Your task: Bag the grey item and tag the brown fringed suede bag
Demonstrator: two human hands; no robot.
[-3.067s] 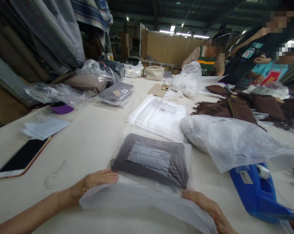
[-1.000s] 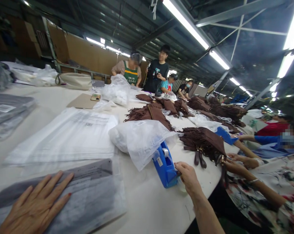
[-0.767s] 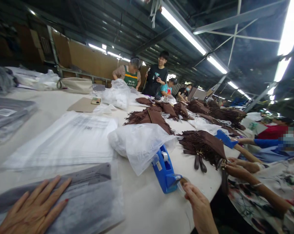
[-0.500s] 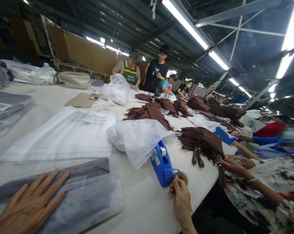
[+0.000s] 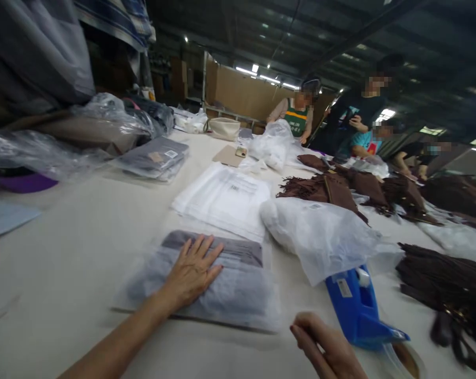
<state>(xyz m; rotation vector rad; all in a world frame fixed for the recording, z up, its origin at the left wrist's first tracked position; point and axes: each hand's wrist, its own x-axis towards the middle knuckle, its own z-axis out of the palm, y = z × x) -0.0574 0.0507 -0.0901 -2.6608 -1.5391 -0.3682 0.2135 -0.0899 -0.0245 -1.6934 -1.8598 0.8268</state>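
My left hand point(image 5: 194, 271) lies flat, fingers spread, on a grey item in a frosted plastic bag point(image 5: 238, 302) on the white table. Between that bag and the blue tape dispenser point(image 5: 356, 310) is my right hand point(image 5: 324, 342), its fingers curled with thumb and fingertips close together; anything between them is too small to make out. A roll of tape point(image 5: 405, 358) lies by the dispenser's near end. Beyond the grey bag is a stack of white plastic bags point(image 5: 225, 197). A crumpled translucent bag point(image 5: 316, 231) touches the dispenser's back.
Brown fringed bags point(image 5: 336, 189) cover the table's right side. Packed grey bags point(image 5: 154, 158) and loose clear plastic point(image 5: 36, 152) lie at the left. A phone point(image 5: 241, 152) rests on beige card point(image 5: 224, 156). Several people stand or work beyond the table.
The view has swung left. My right hand has moved from the dispenser's tape end to its left side, nearer the grey bag. My left hand still presses on that bag.
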